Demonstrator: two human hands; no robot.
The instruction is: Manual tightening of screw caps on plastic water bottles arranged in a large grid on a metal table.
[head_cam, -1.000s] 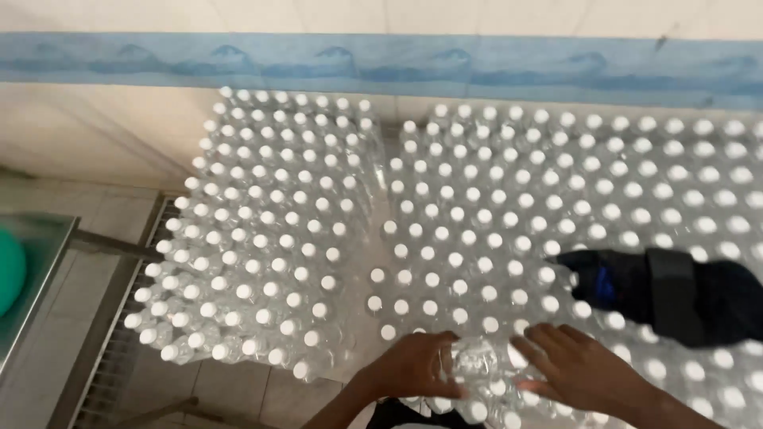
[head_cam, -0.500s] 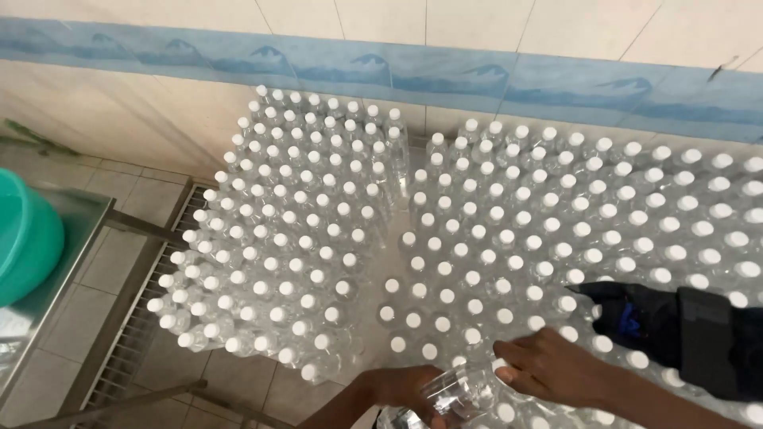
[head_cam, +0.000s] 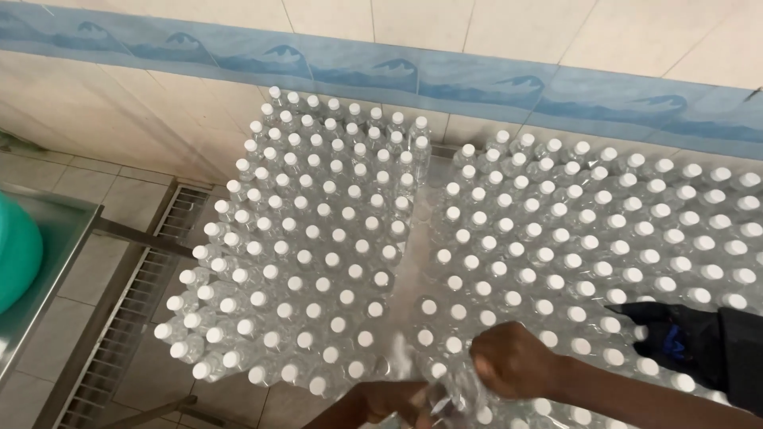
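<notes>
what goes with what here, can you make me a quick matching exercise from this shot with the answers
Things:
1. bottle caps
2. round tub
3. dark cloth
4. floor grate

Descriptions:
A. teal green, at the left edge on a metal table
B. black with a bit of blue, lying on top of the bottles at right
C. white, in tight rows
D. metal slats along the tiled floor, left of the bottles

Pairs: 1-C, 2-A, 3-B, 4-D
</notes>
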